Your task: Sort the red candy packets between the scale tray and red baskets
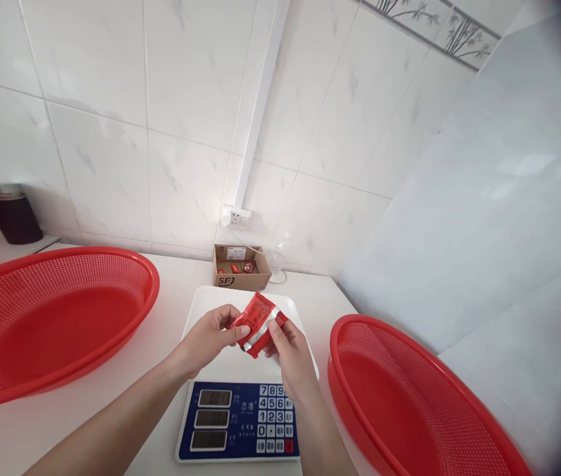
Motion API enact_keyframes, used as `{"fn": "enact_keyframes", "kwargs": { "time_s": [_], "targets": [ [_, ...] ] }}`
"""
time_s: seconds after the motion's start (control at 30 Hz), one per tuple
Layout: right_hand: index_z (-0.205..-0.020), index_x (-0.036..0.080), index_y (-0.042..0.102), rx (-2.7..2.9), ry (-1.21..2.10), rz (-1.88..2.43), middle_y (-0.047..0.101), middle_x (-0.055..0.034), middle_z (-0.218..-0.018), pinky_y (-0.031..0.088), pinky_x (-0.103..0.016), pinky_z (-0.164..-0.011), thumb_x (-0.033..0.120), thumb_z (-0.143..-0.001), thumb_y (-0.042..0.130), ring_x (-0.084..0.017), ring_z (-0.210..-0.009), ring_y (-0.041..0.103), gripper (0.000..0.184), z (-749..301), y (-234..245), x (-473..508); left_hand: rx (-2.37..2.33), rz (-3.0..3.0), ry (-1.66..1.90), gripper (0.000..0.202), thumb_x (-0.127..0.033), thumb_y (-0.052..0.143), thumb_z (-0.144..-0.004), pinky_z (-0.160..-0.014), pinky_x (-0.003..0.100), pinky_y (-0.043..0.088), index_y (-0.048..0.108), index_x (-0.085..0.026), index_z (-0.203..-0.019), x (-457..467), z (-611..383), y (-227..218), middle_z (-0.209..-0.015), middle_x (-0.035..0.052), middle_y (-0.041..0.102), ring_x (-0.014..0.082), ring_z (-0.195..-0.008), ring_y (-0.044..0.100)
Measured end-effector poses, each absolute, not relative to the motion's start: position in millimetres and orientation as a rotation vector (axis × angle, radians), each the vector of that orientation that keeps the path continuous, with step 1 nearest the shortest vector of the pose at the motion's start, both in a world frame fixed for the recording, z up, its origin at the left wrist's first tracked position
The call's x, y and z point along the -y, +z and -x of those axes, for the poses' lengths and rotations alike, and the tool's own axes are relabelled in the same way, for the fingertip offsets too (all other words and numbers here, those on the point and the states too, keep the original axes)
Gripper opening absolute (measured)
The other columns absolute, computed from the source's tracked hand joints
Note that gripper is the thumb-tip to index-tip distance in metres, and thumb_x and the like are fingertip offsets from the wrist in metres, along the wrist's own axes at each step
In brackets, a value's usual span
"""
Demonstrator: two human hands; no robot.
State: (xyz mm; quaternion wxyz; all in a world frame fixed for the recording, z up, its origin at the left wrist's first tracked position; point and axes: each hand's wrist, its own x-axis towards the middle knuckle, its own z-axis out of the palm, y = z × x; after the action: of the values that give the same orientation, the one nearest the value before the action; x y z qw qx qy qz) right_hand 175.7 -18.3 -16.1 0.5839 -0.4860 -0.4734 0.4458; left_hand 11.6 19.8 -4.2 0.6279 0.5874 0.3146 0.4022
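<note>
Between my two hands is a small red packet [258,316] with a silver strip and dark printing. My left hand [217,334] pinches its left side with thumb and fingers. On the right side, my right hand [287,347] grips the same packet, thumb lying over the silver strip. Both hands hold it above the white pan of a digital scale [208,360]. The scale's blue panel [248,436] carries number keys and three small displays, partly covered by my right wrist. Something small and grey shows under my right fingers, too hidden to name.
Red plastic baskets stand left [67,324] and right [389,410] of the scale. Behind it, a cardboard box [238,281] holds several red packets, beside a clear plastic bottle [278,258]. A black canister [11,215] stands far left. A socket [235,217] sits on the tiled wall.
</note>
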Motion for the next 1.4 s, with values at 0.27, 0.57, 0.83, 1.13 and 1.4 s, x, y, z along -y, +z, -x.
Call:
{"fn": "enact_keyframes", "kwargs": {
  "time_s": [0.27, 0.57, 0.83, 1.13, 1.4],
  "targets": [
    [-0.083, 0.017, 0.060, 1.125, 1.023, 1.114, 0.055, 0.0029, -0.061, 0.036, -0.021, -0.048, 0.054, -0.081, 0.056, -0.008, -0.050, 0.043, 0.037, -176.9, -14.3, 9.3, -0.753, -1.382, 0.921, 0.024, -0.036, 0.068, -0.075, -0.060, 0.025, 0.037, 0.053, -0.018, -0.074, -26.3, -14.2, -2.5, -0.068, -0.0016, 0.061, 0.0120, -0.063, 0.051],
    [-0.088, 0.016, 0.062, 1.231, 1.019, 1.185, 0.059, -0.0004, -0.065, 0.042, -0.024, -0.050, 0.054, -0.080, 0.057, -0.011, -0.054, 0.051, 0.039, -180.3, -24.2, 11.8, -0.672, -1.336, 0.804, 0.023, -0.033, 0.067, -0.077, -0.060, 0.027, 0.044, 0.059, -0.016, -0.092, -23.0, -20.9, -1.6, -0.076, 0.0015, 0.066, 0.0145, -0.064, 0.060],
    [-0.092, 0.017, 0.063, 1.264, 1.002, 1.183, 0.061, -0.0009, -0.068, 0.044, -0.025, -0.054, 0.048, -0.081, 0.057, -0.012, -0.058, 0.052, 0.034, -178.0, -24.1, 15.7, -0.677, -1.313, 0.886, 0.020, -0.030, 0.069, -0.074, -0.059, 0.027, 0.043, 0.058, -0.016, -0.084, -21.1, -23.5, -10.1, -0.067, -0.0002, 0.064, 0.0132, -0.059, 0.056],
    [-0.085, 0.017, 0.064, 1.226, 0.927, 1.204, 0.059, 0.0007, -0.062, 0.043, -0.024, -0.053, 0.043, -0.079, 0.060, -0.011, -0.053, 0.048, 0.027, -181.1, -23.1, 18.6, -0.623, -1.355, 0.826, 0.018, -0.032, 0.064, -0.079, -0.061, 0.027, 0.039, 0.061, -0.015, -0.085, -20.8, -20.5, -4.8, -0.069, 0.0015, 0.065, 0.0132, -0.061, 0.053],
    [-0.086, 0.017, 0.064, 1.212, 0.899, 1.234, 0.059, 0.0004, -0.063, 0.043, -0.024, -0.051, 0.047, -0.078, 0.060, -0.011, -0.053, 0.050, 0.031, -177.6, -19.7, 23.6, -0.634, -1.333, 0.841, 0.024, -0.037, 0.067, -0.075, -0.058, 0.026, 0.037, 0.060, -0.015, -0.083, -16.7, -23.7, -6.4, -0.068, 0.0006, 0.062, 0.0129, -0.059, 0.052]
  ]
}}
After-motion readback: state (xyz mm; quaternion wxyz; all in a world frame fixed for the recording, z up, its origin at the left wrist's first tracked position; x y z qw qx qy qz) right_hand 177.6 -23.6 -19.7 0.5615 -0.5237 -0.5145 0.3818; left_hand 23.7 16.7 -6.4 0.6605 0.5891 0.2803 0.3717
